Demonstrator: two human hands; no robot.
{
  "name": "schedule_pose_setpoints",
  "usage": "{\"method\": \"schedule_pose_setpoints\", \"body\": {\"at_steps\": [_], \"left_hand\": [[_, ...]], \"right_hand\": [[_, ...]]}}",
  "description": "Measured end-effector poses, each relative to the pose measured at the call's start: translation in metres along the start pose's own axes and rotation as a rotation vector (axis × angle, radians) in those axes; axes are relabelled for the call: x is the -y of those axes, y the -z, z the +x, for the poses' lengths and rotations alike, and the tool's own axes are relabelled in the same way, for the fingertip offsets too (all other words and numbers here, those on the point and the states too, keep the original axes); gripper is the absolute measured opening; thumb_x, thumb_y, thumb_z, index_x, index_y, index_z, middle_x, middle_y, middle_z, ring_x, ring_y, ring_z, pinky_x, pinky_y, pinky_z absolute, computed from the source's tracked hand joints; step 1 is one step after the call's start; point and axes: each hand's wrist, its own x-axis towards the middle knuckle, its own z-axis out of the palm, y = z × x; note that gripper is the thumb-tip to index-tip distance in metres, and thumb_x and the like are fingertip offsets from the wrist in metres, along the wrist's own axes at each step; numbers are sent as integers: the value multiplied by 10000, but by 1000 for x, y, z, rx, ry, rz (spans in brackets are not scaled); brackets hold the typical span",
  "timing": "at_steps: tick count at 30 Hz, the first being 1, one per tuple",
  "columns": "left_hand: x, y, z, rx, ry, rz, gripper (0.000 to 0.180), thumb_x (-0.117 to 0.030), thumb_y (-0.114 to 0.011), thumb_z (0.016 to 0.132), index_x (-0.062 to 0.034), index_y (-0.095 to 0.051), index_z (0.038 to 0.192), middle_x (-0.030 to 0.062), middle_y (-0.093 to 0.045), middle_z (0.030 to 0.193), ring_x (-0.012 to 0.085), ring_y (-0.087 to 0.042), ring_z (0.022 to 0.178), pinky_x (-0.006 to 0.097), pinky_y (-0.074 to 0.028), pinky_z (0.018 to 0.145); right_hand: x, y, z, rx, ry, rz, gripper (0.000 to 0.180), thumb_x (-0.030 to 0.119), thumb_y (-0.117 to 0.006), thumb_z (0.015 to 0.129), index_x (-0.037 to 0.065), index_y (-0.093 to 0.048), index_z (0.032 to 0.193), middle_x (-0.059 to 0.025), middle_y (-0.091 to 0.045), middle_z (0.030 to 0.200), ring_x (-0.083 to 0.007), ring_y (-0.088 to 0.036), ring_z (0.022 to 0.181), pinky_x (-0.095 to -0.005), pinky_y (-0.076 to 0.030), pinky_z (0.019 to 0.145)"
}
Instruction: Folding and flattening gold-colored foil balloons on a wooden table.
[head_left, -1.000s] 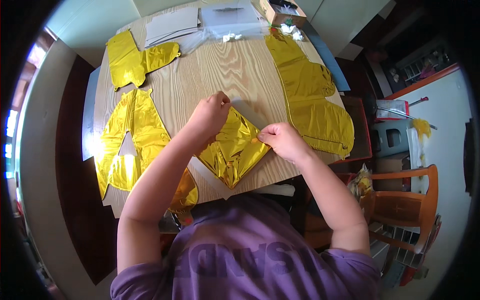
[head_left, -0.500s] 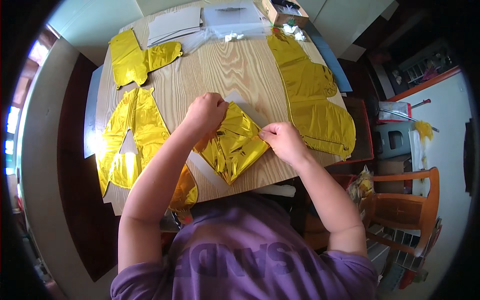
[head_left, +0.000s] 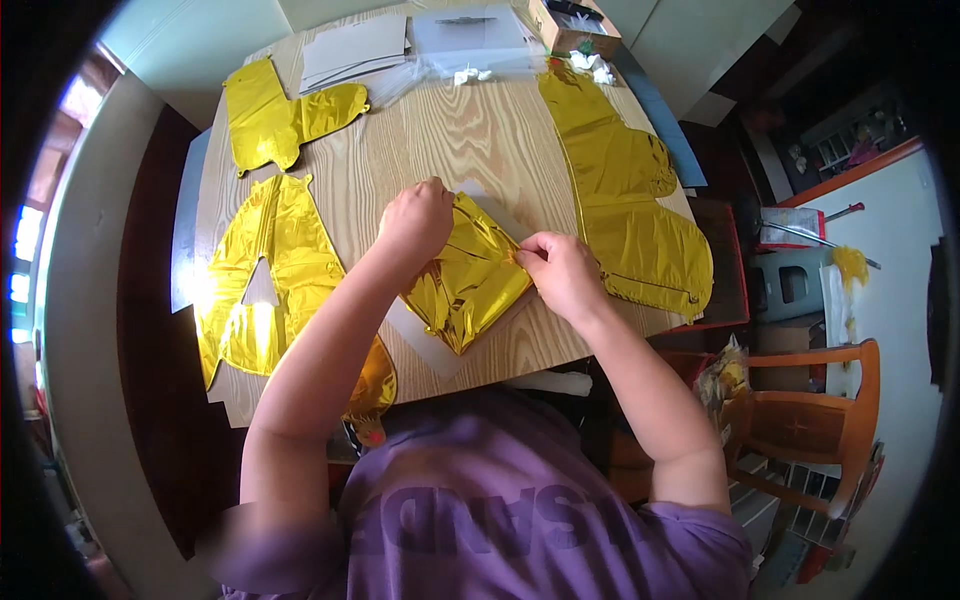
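one pale wood-grain desk (head_left: 470, 130) carries everything within the person's reach. the largest foil on it, a long gold piece with two bulges (head_left: 625, 190), lies flat along the right side. on the left lies a gold piece with a triangular gap (head_left: 290, 235), partly behind the left forearm, and beyond it a smaller angular gold piece (head_left: 265, 115). nearer the middle, a grey card (head_left: 420, 338) rests on the desk, showing past the lower-left and upper-right edges of the folded gold foil (head_left: 475, 255) on top of it. compared with a second ago, that foil and the right hand (head_left: 563, 272) sit slightly farther from the purple shirt (head_left: 530, 490); the foil seems, then, to be under adjustment rather than settled. the right hand has thumb and finger narrowed on the foil's right corner. the left hand (head_left: 418, 218) curls over its upper-left side, fingertips hidden, so its grip cannot be told. smallest are the crumpled white bits (head_left: 472, 76) at the far side.
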Motion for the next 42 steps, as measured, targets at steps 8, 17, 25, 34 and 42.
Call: {"method": "schedule_pose_setpoints", "body": {"at_steps": [8, 17, 25, 34, 42], "left_hand": [[9, -16, -5, -165, -70, 6, 255, -277, -532, 984, -37, -604, 1033, 214, -684, 987, 402, -651, 989, 496, -508, 876], [16, -29, -12, -360, -145, 212, 195, -286, -605, 950, -92, -604, 963, 132, -650, 963, 370, -653, 902, 489, -533, 775], [4, -21, -29, -372, -455, 220, 176, -242, -644, 923, -85, -669, 998, 90, -642, 1000, 312, -630, 988, 452, -491, 892], [4, -33, -40, -322, -544, 174, 370, -217, -665, 895, 3, -635, 1191, 143, -634, 1250, 337, -587, 1152, 439, -471, 997], [-3, -25, -50, -256, -516, 128, 620, -353, -729, 833, 21, -562, 1299, 205, -566, 1360, 396, -539, 1221, 471, -426, 1058]], "right_hand": [[-4, -6, -1, -83, 45, -23, 113, 61, -698, 849, 7, -687, 948, -159, -726, 880, -333, -706, 833, -417, -554, 753], [-11, -16, -4, -133, 114, -73, 123, 43, -686, 855, 20, -635, 965, -165, -694, 944, -355, -676, 894, -444, -542, 777], [-15, -18, -5, -165, 136, -119, 124, 33, -663, 865, 29, -615, 979, -166, -684, 953, -373, -664, 897, -467, -532, 776], [-13, -21, -11, -230, 272, -238, 98, 41, -615, 890, 38, -581, 982, -173, -636, 931, -399, -652, 816, -483, -530, 721], [-2, -14, -21, -129, 438, -684, 86, 74, -593, 927, 35, -621, 998, -136, -616, 980, -325, -643, 938, -468, -518, 828]]}}
